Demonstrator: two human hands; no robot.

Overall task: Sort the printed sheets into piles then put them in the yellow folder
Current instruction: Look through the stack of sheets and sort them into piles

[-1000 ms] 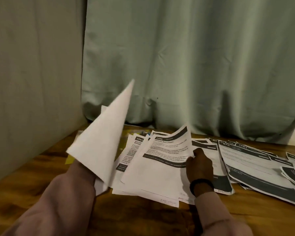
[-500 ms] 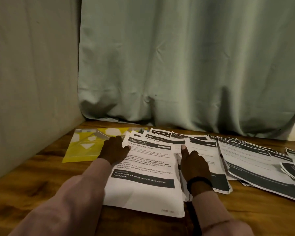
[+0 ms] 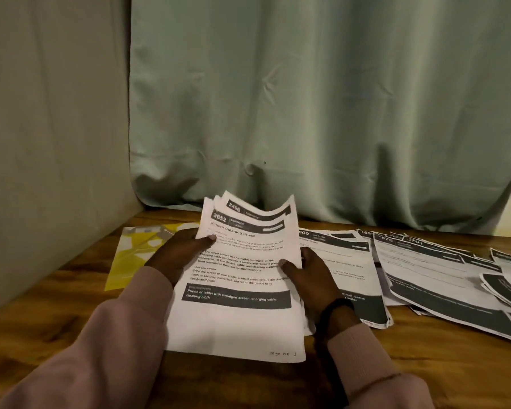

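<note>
I hold a small stack of printed sheets (image 3: 239,278) tilted up off the table, its top page headed "2652 Screen Cleaning Check". My left hand (image 3: 179,255) grips the stack's left edge, thumb on the front. My right hand (image 3: 310,276) grips the right edge, thumb on the page. The yellow folder (image 3: 132,255) lies flat on the table to the left, partly behind my left hand. Another printed sheet (image 3: 345,261) lies just right of the stack, and more sheets (image 3: 443,273) spread out farther right.
The wooden table (image 3: 59,296) sits in a corner, with a plain wall on the left and a green curtain (image 3: 307,113) hanging along its back edge. Bare wood shows in front of the folder and near my sleeves.
A second ago my left hand held a sheet raised high; it came down onto the pile. Both hands then gathered the pile's sheets and lifted them off the table as one stack.
</note>
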